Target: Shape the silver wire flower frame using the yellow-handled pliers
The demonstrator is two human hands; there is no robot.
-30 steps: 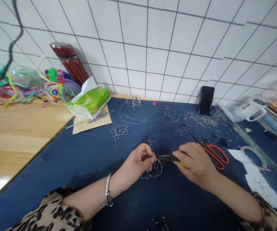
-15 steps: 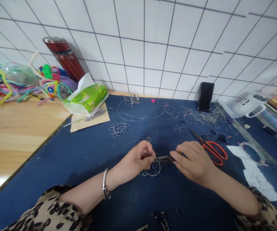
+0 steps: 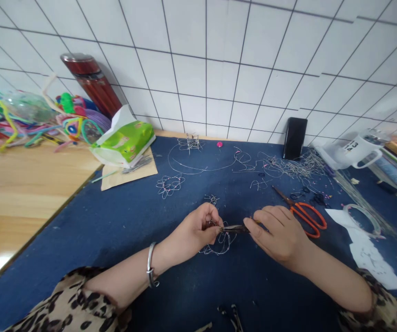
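Observation:
My left hand (image 3: 203, 227) is closed, thumb and fingers pinching a looped silver wire piece (image 3: 222, 249) whose curved petals hang below the fingertips. In my right hand (image 3: 277, 235) is a pair of pliers (image 3: 237, 228), its dark jaws reaching left to the wire at my left fingertips. The handles are mostly hidden in my palm. Just past my left hand lies a small bundle of twisted wire (image 3: 212, 199). Farther off, a flower-shaped wire piece (image 3: 170, 185) rests flat on the blue mat (image 3: 143, 221).
Orange-handled scissors (image 3: 309, 219) lie beside my right hand. A wire tangle (image 3: 295, 166), a phone (image 3: 294, 138) and a white mug (image 3: 359, 150) are at the back right. A green tissue pack (image 3: 125, 143) sits back left. Another tool (image 3: 233, 318) shows at the near edge.
My right hand has shifted very slightly, its fingers a little changed on the pliers. The left hand and the wire piece are almost still.

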